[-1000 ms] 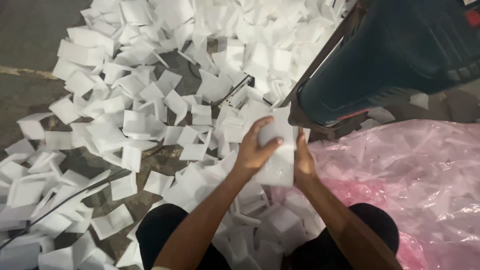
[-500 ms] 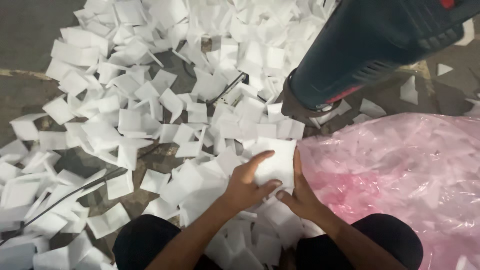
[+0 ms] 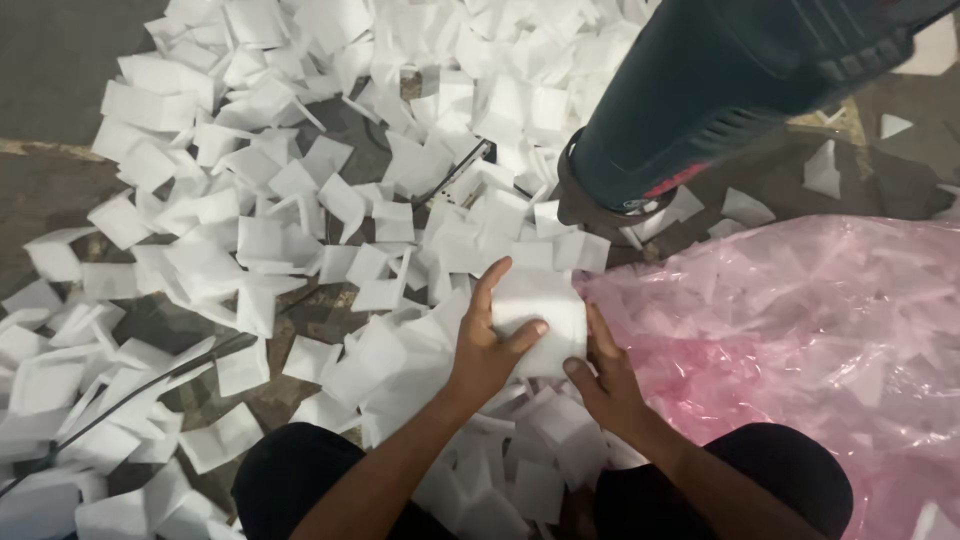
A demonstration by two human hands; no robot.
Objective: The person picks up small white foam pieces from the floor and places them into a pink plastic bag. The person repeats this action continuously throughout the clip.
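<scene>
Both my hands hold one white foam sheet (image 3: 545, 318) low over the pile in front of me. My left hand (image 3: 490, 345) grips its left edge, thumb across the front. On the sheet's right and lower edge rests my right hand (image 3: 605, 378), fingers curled around it. A heap of white foam pieces (image 3: 330, 210) covers the floor around and under the sheet. A dark blue heat gun (image 3: 720, 95) points down just above and to the right of the sheet, its round nozzle (image 3: 605, 205) close to the floor.
A large pink plastic bag (image 3: 810, 340) holding foam pieces lies at the right, touching the sheet's edge. A thin black cable (image 3: 120, 405) runs across the floor at lower left. My dark-clothed knees (image 3: 310, 480) are at the bottom. Grey floor (image 3: 50, 60) shows at upper left.
My hands have brought the foam sheet down from near the heat gun's nozzle toward my knees, next to the pink bag. The heat gun now stands further from the sheet.
</scene>
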